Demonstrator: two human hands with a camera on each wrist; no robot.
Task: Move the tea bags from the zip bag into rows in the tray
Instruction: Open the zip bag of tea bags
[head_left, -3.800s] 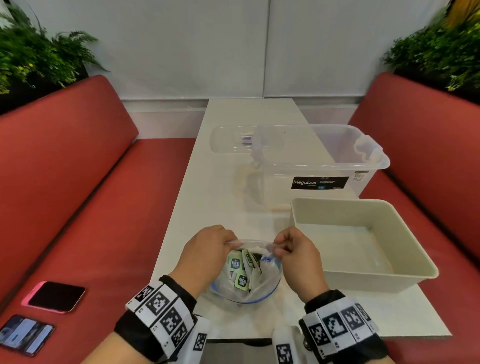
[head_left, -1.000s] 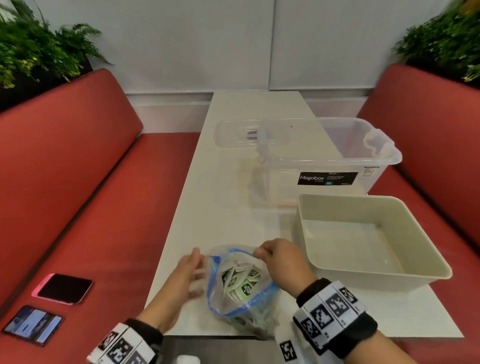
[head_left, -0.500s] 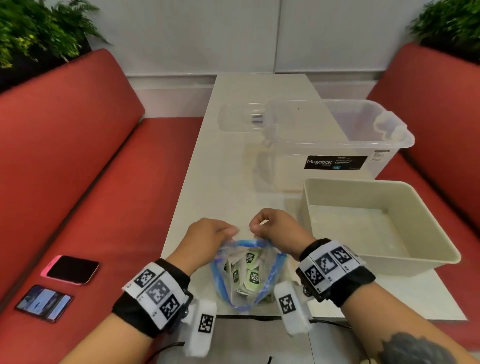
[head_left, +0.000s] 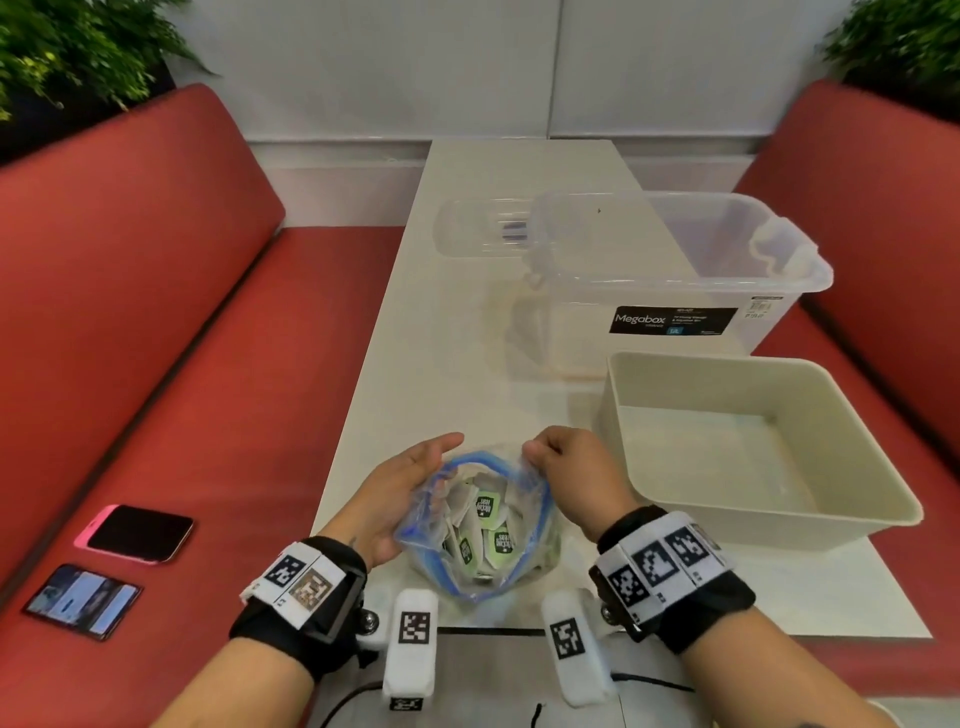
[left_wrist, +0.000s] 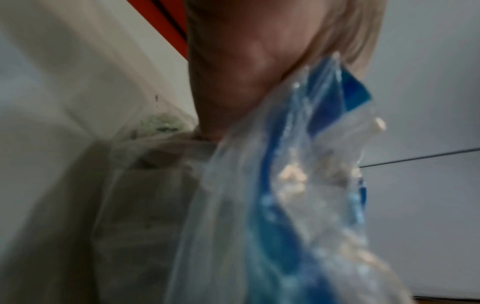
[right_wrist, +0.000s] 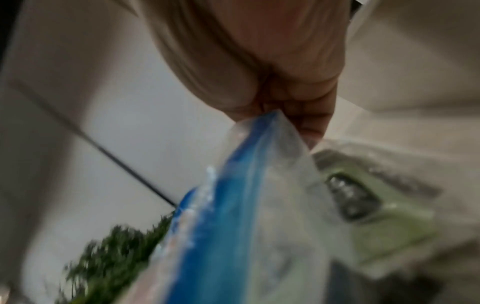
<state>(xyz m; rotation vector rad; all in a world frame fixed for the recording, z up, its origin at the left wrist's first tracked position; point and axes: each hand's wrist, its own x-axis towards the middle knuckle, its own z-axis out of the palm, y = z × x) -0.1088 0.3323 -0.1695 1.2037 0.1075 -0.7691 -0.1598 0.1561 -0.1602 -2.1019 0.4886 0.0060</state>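
Observation:
A clear zip bag (head_left: 483, 525) with a blue seal stands at the table's near edge, its mouth spread wide. Several green-labelled tea bags (head_left: 488, 506) lie inside it. My right hand (head_left: 535, 457) pinches the far right part of the rim; the right wrist view shows the right hand (right_wrist: 272, 98) pinching the blue strip of the zip bag (right_wrist: 233, 226). My left hand (head_left: 431, 467) lies against the bag's left side with fingers straight. In the left wrist view the palm (left_wrist: 246, 61) touches the zip bag (left_wrist: 285, 205). The beige tray (head_left: 769, 525) sits just to the right, with nothing in it.
A clear Megabox bin (head_left: 675, 291) stands behind the tray, its lid (head_left: 483, 228) flat on the table to the left. Two phones (head_left: 135, 532) (head_left: 83, 600) lie on the red bench at my left. The table's near edge (head_left: 779, 634) runs just below the bag.
My left hand has let go of the rim, opened and dropped to the bag's left side. The bag's mouth now gapes wider. My right hand still pinches the rim.

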